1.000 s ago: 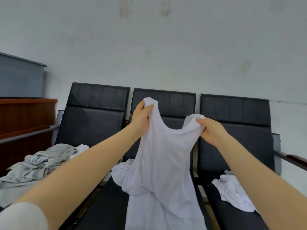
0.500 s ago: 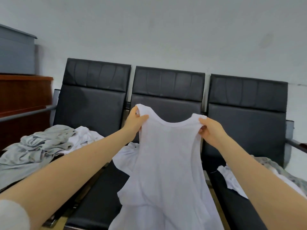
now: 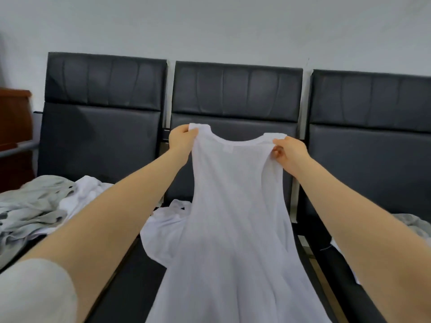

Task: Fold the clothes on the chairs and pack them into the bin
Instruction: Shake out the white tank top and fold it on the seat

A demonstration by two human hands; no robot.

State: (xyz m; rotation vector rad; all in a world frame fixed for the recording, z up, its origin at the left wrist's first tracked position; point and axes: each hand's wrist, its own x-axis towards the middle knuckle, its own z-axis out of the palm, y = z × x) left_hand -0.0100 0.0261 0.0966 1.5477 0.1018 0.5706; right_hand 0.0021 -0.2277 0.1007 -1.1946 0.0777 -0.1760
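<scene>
Pinching white tank top [image 3: 233, 206] by both straps, left hand [image 3: 180, 141] and right hand [image 3: 290, 151], spread taut for flat folding; body hanging below grip over middle chair [image 3: 235, 89].

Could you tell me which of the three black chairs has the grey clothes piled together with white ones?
The left chair: its seat holds a grey and white pile; the middle chair's garment is only white.

I am seeing through one camera on the person's head. It is looking forward and a bit down at three black chairs [image 3: 235, 108] by the wall [image 3: 210, 26], with both arms reaching out close below.
</scene>
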